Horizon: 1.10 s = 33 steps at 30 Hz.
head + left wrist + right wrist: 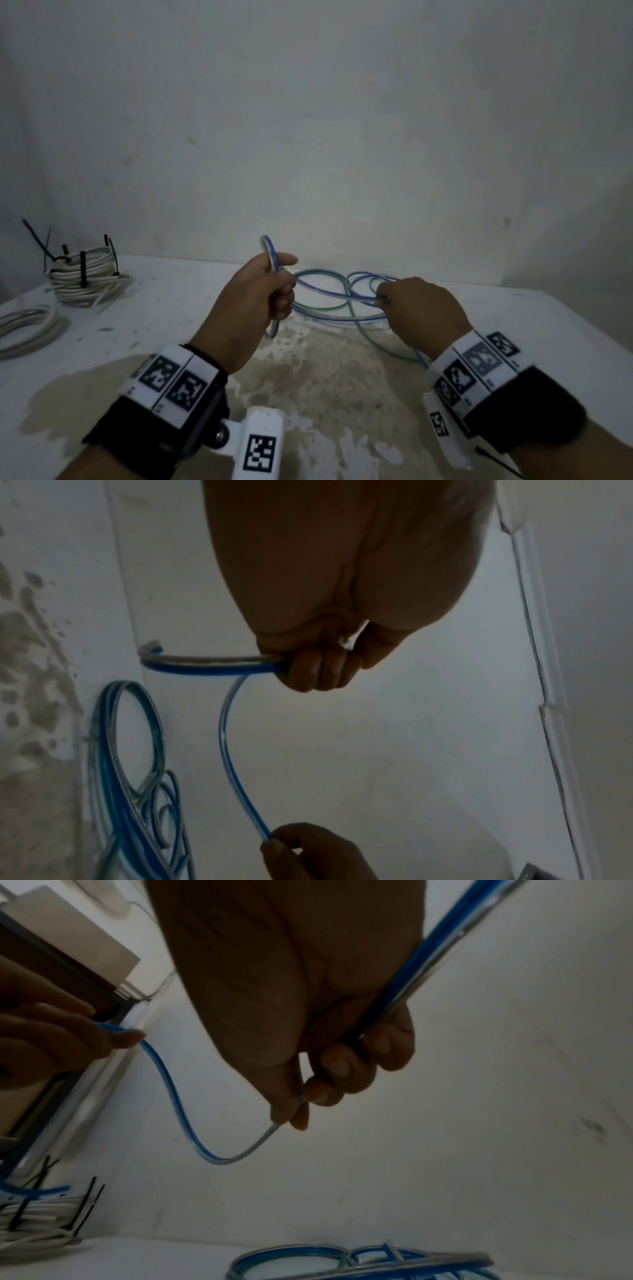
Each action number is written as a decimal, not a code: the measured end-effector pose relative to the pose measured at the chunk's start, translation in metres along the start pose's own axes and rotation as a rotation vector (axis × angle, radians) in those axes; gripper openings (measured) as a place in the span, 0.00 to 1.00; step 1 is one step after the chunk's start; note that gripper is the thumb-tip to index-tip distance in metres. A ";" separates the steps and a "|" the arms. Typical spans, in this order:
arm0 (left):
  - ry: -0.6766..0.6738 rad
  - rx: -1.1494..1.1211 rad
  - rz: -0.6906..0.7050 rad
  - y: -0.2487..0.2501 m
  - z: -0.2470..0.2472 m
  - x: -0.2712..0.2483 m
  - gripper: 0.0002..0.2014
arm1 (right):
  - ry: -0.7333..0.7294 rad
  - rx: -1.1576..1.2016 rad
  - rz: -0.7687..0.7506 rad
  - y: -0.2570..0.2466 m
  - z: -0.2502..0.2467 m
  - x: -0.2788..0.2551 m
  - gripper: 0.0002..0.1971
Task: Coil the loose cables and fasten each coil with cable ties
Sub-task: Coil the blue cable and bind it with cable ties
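- Left hand [263,291]: raised over the white, stained tabletop [513,325], fingers curled round one end of the thin blue-and-clear plastic cable [329,301]. Short curved stub sticks out above & below the fist.
- Right hand [424,311]: thumb & forefinger pinch the same cable further along; other fingers curl round a 2nd stretch of it that runs back past the palm (right wrist view).
- Hands apart, w/ a slack S-bend of cable hanging between them.
- Rest of the blue cable lies in loose overlapping loops on the table, behind & between the hands, near the wall [308,102].
- Far left: bundle of white cable [85,277], coiled, bound w/ black cable ties [83,274], tie tails sticking up.
- Another white cable loop [30,325] lies flat, just in front of that bundle.
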<state>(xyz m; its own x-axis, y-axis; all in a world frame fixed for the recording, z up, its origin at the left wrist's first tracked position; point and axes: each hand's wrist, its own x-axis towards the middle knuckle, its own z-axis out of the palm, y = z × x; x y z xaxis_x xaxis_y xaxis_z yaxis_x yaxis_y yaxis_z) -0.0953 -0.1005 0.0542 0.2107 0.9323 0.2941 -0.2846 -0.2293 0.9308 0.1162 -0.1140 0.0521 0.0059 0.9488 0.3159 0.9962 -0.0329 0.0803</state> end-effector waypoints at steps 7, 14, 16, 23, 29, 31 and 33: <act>-0.029 0.301 0.109 -0.009 -0.002 -0.006 0.13 | 0.065 0.042 -0.071 -0.024 0.006 -0.009 0.11; 0.054 -0.174 -0.024 -0.009 0.005 -0.002 0.14 | 0.044 0.190 -0.123 -0.036 0.012 -0.014 0.19; 0.031 -0.326 -0.044 -0.007 0.008 -0.002 0.16 | 0.138 0.317 -0.181 -0.044 0.008 -0.017 0.20; -0.047 -0.348 -0.079 -0.005 0.016 -0.006 0.18 | 0.086 0.819 -0.243 -0.067 -0.005 -0.026 0.10; -0.065 -0.382 -0.191 -0.003 0.011 -0.005 0.15 | 0.104 0.747 -0.263 -0.060 -0.002 -0.035 0.11; 0.023 -0.482 -0.225 0.000 0.006 0.000 0.10 | 0.046 0.662 -0.249 -0.052 -0.004 -0.043 0.12; 0.126 -0.517 -0.236 -0.001 0.000 0.005 0.11 | -0.042 0.570 -0.216 -0.039 -0.005 -0.054 0.09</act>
<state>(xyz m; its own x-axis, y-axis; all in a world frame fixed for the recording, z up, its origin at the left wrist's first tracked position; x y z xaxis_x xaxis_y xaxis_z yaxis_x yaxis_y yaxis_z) -0.0941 -0.0954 0.0549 0.2204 0.9748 0.0339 -0.6694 0.1259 0.7322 0.0766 -0.1654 0.0366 -0.2097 0.9271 0.3106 0.8649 0.3241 -0.3834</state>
